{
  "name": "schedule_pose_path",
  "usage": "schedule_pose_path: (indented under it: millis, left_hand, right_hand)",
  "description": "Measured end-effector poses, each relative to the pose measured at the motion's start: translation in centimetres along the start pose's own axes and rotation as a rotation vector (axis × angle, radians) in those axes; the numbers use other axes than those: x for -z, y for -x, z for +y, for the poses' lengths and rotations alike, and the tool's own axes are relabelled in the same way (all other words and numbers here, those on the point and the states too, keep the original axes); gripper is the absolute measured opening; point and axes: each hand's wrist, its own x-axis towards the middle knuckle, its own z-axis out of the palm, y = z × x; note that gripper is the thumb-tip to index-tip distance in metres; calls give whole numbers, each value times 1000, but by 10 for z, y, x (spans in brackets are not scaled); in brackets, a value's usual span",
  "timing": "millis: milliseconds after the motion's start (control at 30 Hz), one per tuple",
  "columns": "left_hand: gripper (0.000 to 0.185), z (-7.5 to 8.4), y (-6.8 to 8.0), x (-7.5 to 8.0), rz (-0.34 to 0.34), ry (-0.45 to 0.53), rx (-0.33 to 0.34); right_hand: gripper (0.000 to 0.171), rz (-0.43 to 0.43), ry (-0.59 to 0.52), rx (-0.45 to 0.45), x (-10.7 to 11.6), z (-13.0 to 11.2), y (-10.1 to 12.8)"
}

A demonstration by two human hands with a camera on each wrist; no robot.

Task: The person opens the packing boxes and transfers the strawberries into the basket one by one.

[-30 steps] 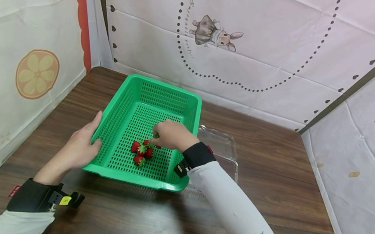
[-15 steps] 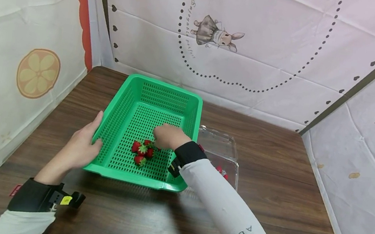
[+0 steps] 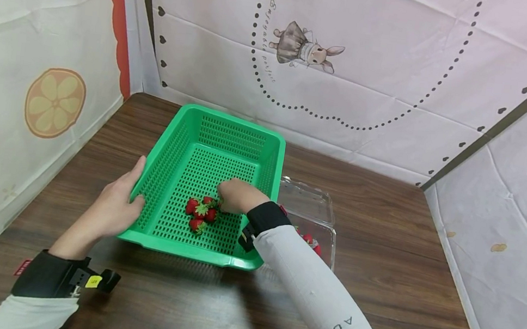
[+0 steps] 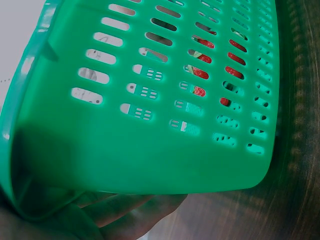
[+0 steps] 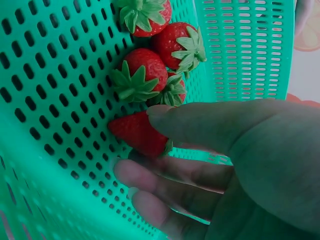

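Note:
A green plastic basket [image 3: 208, 254] with slotted walls stands on the table. My left hand [image 3: 115, 204] grips its left rim; in the left wrist view those fingers [image 4: 135, 215] show past the wall. My right hand [image 3: 241, 196] reaches down inside, toward the basket's right half. Seen from the right wrist, its thumb and fingers pinch a red strawberry [image 5: 137, 134] close over the slotted floor, thumb on the upper side. Several more strawberries with green leaves [image 5: 142, 72] lie clustered beside the fingertips, and one strawberry [image 3: 196, 226] sits slightly nearer the front.
To the right of the basket lies a clear plastic clamshell box [image 3: 308, 200], its lid folded open. Red strawberries [image 3: 316, 248] show in it, partly hidden by my right sleeve. White printed cloth [image 3: 355, 60] hangs around the brown wooden table [image 3: 382, 245].
My right hand has turned and come down a little onto the strawberry at the right of the cluster. More of the clamshell's strawberries show past the sleeve. The left hand keeps its hold.

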Motion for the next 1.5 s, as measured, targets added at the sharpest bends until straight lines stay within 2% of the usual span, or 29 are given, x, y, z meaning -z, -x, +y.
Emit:
schedule_pose_path:
  millis: [67, 167, 267, 800, 1133, 1367, 1500]
  left_hand:
    - [80, 0, 0, 0, -1, 0, 3]
    - [79, 0, 0, 0, -2, 0, 6]
    - [79, 0, 0, 0, -4, 0, 8]
    - [79, -1, 0, 0, -1, 0, -4]
    - [80, 0, -1, 1, -9, 4, 1]
    - [80, 0, -1, 1, -14, 2, 4]
    - [80, 0, -1, 0, -12, -1, 5]
  right_hand:
    - [5, 8, 1, 3, 0, 0, 1]
    - [31, 12, -15, -1, 0, 0, 2]
    - [42, 8, -29, -6, 0, 0, 3]
    - [44, 34, 16, -35, 8, 1, 11]
    - [43, 92, -39, -5, 18, 2, 30]
    - [38, 172, -68, 43, 17, 12, 40]
    - [36, 186, -115, 74, 18, 17, 48]
